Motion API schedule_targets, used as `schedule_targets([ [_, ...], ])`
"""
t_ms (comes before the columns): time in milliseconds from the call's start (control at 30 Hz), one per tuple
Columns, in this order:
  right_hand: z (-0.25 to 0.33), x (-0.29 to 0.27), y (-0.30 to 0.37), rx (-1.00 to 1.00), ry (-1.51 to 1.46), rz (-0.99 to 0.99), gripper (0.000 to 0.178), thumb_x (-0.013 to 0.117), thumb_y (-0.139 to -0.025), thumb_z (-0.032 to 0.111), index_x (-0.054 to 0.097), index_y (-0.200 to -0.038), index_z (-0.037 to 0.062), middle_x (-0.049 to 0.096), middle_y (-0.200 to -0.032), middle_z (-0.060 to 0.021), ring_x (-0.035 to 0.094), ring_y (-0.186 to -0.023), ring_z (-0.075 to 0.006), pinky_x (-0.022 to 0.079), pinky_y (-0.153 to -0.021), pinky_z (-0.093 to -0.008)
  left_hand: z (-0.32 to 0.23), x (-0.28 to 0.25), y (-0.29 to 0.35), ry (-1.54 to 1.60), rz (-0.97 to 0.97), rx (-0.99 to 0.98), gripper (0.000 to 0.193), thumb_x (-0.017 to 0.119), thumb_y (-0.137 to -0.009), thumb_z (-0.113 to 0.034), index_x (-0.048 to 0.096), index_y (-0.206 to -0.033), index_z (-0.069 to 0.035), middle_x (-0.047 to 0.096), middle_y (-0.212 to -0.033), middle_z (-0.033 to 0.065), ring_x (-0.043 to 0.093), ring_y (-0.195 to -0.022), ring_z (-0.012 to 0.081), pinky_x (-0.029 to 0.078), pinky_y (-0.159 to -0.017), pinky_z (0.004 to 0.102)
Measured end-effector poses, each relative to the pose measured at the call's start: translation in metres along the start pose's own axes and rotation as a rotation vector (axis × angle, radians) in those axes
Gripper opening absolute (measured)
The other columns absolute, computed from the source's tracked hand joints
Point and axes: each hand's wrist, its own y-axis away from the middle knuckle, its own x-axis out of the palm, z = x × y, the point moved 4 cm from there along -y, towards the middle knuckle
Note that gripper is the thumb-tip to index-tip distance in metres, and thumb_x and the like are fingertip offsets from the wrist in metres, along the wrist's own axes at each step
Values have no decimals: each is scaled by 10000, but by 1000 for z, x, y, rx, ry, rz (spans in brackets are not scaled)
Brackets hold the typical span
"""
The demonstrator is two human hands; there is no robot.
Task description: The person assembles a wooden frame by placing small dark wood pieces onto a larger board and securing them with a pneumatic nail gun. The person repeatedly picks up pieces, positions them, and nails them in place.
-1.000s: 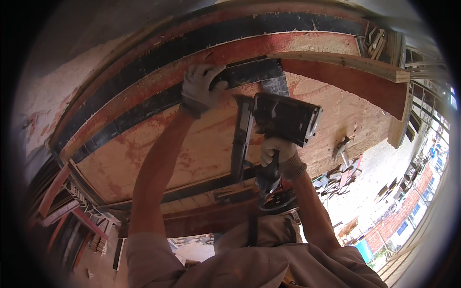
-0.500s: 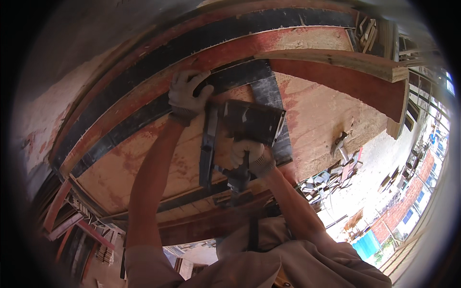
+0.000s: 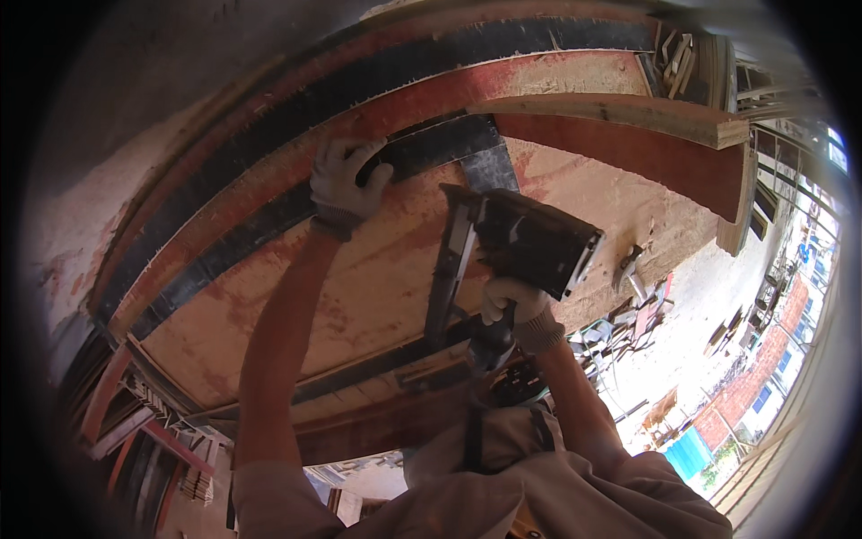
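Two gloved hands are reaching over one wide wooden panel [image 3: 359, 278], with one power tool [image 3: 534, 235] and one hammer [image 3: 634, 269] showing. The left hand [image 3: 348, 182] is resting at the black strip [image 3: 431, 148] along the panel's far side, its fingers loosely spread and the thumb standing apart. The right hand [image 3: 523, 313] is gripping the tool's handle, fingers closing around it. The tool is hanging over the panel's middle (whether its tip is touching wood, I cannot tell). It is looking black and bulky, with a long narrow magazine at its left and a boxy, scuffed body. The panel is showing pale wood with reddish smears; the hammer is lying near its right edge. Beyond, scrap wood [image 3: 637, 323] is littering bright ground, and a brick wall [image 3: 725, 415] is standing past it.
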Motion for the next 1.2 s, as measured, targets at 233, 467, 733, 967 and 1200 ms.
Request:
schedule_targets([
  [233, 34, -34, -7, -68, -102, -237, 192, 526, -866, 45, 523, -1045, -24, 412, -571, -53, 450, -486, -204, 456, -517, -357, 0, 0, -1, 9, 27, 4, 356, 816, -851, -269, 774, -1175, -129, 655, -1081, 65, 624, -1004, 305, 525, -864, 447],
  [467, 41, -33, -3, -93, 30, -253, 251, 532, -859, 39, 501, -1100, -24, 416, -573, -54, 445, -468, -193, 449, -494, -344, -2, 0, -2, -21, 43, -8, 358, 820, -845, -263, 772, -1169, -119, 656, -1065, 77, 621, -1001, 313, 528, -846, 456],
  [733, 39, -44, -4, -50, -110, -190, 159, 513, -899, 97, 454, -759, 50, 453, -606, -65, 451, -511, -204, 436, -533, -349, 1, 0, -1, -25, 22, 25, 361, 817, -852, -275, 773, -1171, -113, 658, -1070, 78, 625, -979, 311, 531, -820, 456],
  [967, 47, -50, -20, 57, -426, -369, 315, 531, -882, 66, 564, -1191, 17, 324, -613, 22, 377, -509, -146, 410, -536, -343, 2, 0, 1, -25, -6, 43, 333, 792, -889, -289, 762, -1178, -128, 659, -1076, 72, 631, -985, 313, 536, -818, 463],
  [1200, 22, -50, -28, 37, -421, -261, 469, 534, -856, 46, 547, -1323, 0, 353, -637, -2, 429, -541, -170, 469, -551, -354, -3, 2, 0, -82, 29, -16, 463, 790, -888, -433, 737, -1250, -151, 644, -1109, 67, 612, -1033, 329, 518, -883, 479],
])
